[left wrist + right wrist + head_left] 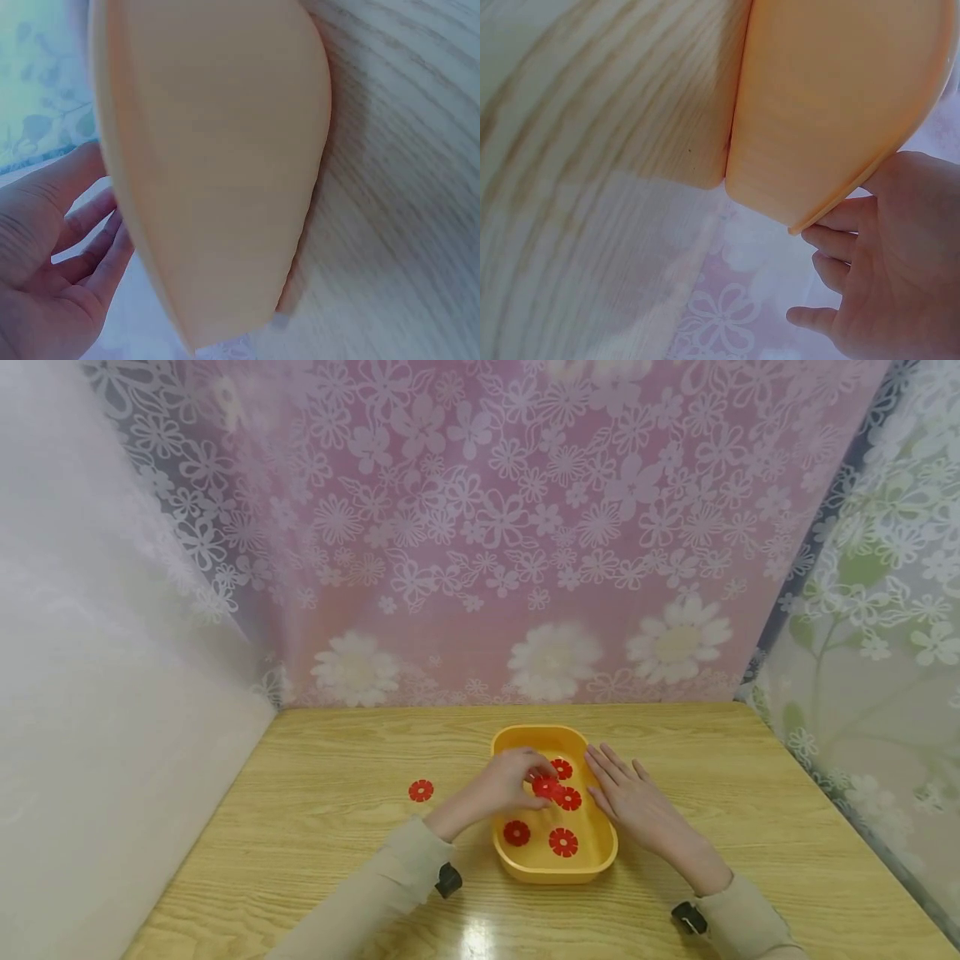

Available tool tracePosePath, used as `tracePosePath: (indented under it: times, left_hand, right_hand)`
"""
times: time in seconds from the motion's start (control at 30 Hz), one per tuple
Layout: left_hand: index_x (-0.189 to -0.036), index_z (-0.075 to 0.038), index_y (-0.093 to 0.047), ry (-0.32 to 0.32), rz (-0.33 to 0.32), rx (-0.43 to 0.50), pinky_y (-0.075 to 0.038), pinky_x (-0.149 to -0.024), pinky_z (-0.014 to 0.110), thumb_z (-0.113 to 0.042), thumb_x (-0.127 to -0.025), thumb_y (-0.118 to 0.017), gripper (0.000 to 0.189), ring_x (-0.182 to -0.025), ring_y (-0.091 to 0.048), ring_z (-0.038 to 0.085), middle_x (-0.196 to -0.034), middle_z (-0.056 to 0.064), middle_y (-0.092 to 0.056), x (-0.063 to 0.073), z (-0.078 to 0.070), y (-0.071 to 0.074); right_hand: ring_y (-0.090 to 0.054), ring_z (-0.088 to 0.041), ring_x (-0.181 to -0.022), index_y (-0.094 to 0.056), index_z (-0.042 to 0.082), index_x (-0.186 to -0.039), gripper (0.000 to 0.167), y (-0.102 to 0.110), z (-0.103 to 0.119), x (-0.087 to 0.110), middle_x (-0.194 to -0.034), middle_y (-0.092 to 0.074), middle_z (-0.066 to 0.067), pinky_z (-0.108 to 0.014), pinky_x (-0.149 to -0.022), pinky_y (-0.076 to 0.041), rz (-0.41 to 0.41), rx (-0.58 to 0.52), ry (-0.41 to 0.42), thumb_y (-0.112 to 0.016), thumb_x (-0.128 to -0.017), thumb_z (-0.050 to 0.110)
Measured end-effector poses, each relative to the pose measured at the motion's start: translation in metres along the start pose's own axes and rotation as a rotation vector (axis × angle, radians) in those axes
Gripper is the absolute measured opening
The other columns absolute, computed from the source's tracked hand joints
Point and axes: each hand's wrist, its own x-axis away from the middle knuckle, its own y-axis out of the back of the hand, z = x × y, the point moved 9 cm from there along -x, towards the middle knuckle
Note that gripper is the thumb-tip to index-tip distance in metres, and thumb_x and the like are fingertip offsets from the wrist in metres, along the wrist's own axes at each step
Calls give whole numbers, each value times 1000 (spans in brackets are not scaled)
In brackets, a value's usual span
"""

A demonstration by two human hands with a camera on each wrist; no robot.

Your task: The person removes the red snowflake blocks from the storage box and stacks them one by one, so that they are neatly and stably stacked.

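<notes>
Beige sleeves (375, 881) cross table (337, 760), left hand (517, 782) partly hiding basin rim (557, 874).

We are seeing a wood-grain counter (337, 760), glare (476, 937) shining near its front. Behind it, a pink backdrop (480, 635) is showing white flowers (502, 518), with three large daisies (555, 662) lining its lower part. On our left, a whitish sheet (112, 677) is rising; on our right, a green-leafed floral sheet (870, 635).
</notes>
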Motion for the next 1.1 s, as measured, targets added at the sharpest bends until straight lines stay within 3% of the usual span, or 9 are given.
tracePosePath:
  times: [0.27, 0.53, 0.8, 1.1]
  left_hand:
    - [-120, -11, -71, 10, -43, 35, -54, -88, 21, -22, -85, -84, 39, -102, -64, 13, -113, 1, -67, 14, 9, 18]
    - [-123, -10, -69, 71, -103, 149, -56, -94, 32, -17, -86, -83, 40, -109, -65, 19, -117, 2, -65, 35, 40, 38]
    - [-121, -7, -70, 105, -239, 97, -58, -91, 40, -14, -83, -85, 42, -103, -68, 23, -115, 6, -66, 61, 69, 70]
    - [-120, -4, -70, 202, -276, 102, -58, -91, 46, -12, -83, -85, 41, -103, -66, 28, -112, 8, -65, 91, 106, 83]
  right_hand:
    - [-33, -38, -148, -41, -3, -152, 57, 2, 1, 0, -159, -38, -19, -68, -113, -31, 4, -2, -4, -57, -104, 22]
    - [-31, -38, -149, -39, -3, -153, 58, 2, 1, 0, -161, -34, -19, -68, -113, -29, 19, -7, -2, -56, -104, 23]
    - [-32, -39, -148, -40, -4, -152, 57, 2, 1, -1, -160, -35, -20, -67, -114, -29, 19, -6, 5, -56, -104, 22]
    - [-32, -39, -148, -41, -3, -152, 58, -1, 0, -1, -159, -36, -20, -67, -113, -31, 21, 8, 11, -58, -103, 24]
